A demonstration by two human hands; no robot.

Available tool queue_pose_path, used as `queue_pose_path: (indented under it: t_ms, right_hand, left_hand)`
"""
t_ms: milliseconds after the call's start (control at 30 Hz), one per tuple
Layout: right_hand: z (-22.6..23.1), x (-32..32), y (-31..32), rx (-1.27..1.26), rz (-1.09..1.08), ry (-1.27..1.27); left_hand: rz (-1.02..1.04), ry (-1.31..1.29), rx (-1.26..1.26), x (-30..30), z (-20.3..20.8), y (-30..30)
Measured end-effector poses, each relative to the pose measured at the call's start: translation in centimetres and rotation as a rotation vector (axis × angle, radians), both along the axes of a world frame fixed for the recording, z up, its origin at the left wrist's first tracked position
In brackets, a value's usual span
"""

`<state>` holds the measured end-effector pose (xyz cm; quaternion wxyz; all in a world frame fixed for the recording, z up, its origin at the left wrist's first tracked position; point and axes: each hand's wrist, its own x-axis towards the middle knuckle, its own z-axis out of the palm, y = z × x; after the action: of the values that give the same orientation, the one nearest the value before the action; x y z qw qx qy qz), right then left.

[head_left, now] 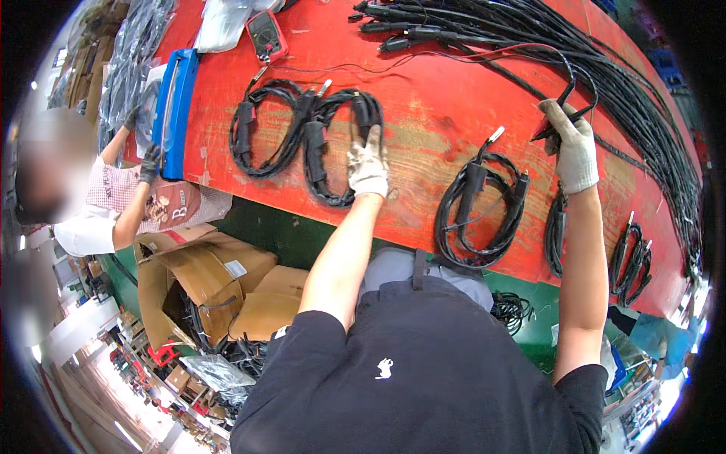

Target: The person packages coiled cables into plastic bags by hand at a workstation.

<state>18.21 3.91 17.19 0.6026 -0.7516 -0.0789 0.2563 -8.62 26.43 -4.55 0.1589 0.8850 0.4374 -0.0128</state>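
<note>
My left hand point(368, 168), in a white work glove, grips the right side of a coiled black cable point(316, 160) lying on the red table point(412, 83). Some of its fingers are hidden against the loops. Another coiled cable point(243, 132) lies just left of it, the two nearly touching. On the right, my gloved right hand point(575, 151) is closed around black test probes point(550, 130), whose thin leads run up and back across the table. Those leads stretch toward a red multimeter point(267, 36) at the far left. Between my hands lies a further coiled cable point(481, 208) with a pale tip.
A thick bundle of black cables point(605, 98) curves along the far right. More coils point(556, 234) lie near my right forearm. A blue-framed tool point(179, 113) stands at the left, beside a co-worker's gloved hands point(150, 163). Cardboard boxes point(219, 272) stand below the table edge.
</note>
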Motion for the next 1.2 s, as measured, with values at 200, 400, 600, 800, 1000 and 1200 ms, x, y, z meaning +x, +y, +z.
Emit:
queue_pose_path:
  t_ms: [200, 400, 600, 800, 1000, 1200]
  right_hand:
    - [0.2, 1.4, -0.3, 0.018, -0.074, -0.075]
    - [0.7, 0.4, -1.3, 0.046, -0.087, -0.083]
    - [-0.5, -0.8, -2.8, 0.04, -0.099, 0.01]
    - [-1.9, -3.1, -2.2, -0.029, -0.036, 0.059]
    - [-2.0, -4.1, -2.7, -0.008, -0.089, 0.118]
    - [-3.4, -4.0, -2.0, 0.026, -0.085, 0.094]
  left_hand:
    - [0.027, 0.258, -0.014, -2.5, 0.3, 7.6]
    - [-0.176, 0.36, 0.404, -5.5, 3.5, 12.9]
    - [-0.369, -0.226, 0.277, -0.1, 2.4, 2.3]
    - [-0.712, -0.175, -0.103, 3.3, 5.4, -16.9]
    - [-0.65, 0.014, -0.201, 2.9, 4.0, -14.1]
    - [-0.587, 0.113, -0.103, -0.5, 3.9, -4.4]
